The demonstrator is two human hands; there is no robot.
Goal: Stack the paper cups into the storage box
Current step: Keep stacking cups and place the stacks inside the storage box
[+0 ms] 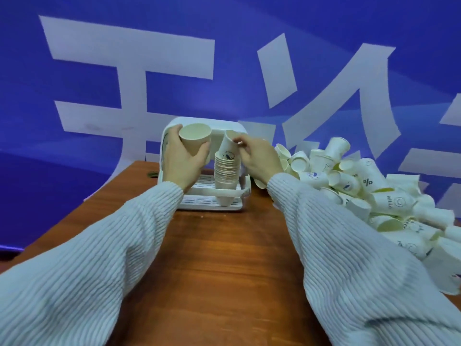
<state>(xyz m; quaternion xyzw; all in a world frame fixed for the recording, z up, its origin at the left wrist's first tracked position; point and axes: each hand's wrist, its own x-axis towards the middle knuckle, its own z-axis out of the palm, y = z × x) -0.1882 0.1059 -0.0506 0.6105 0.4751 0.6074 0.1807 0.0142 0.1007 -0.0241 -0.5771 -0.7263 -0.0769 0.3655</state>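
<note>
Behind everything hangs a blue backdrop (249,26) with large white characters, and in front of it stands a wooden bench (224,258) with a reddish-brown top. At the far edge of the bench, near its middle, sits the white storage box (174,126), its lid raised and its slotted tray facing the person. A stack of paper cups (225,176) stands upright in the box, toward its right side. The right hand (257,158) reaches over the stack and pinches the rim of the top cup (228,148) between thumb and fingertips; that cup leans to the left and sits partly in the stack. The left hand (180,158) is just to the left of the stack, in front of the box opening, with fingers and thumb curled round a single cup (194,141) held mouth-up and tipped toward the camera. Along the right edge of the bench lies a heap of loose cups (374,191), many on their sides, reaching from beside the box toward the near right corner. Both arms wear pale ribbed sleeves (87,258).
</note>
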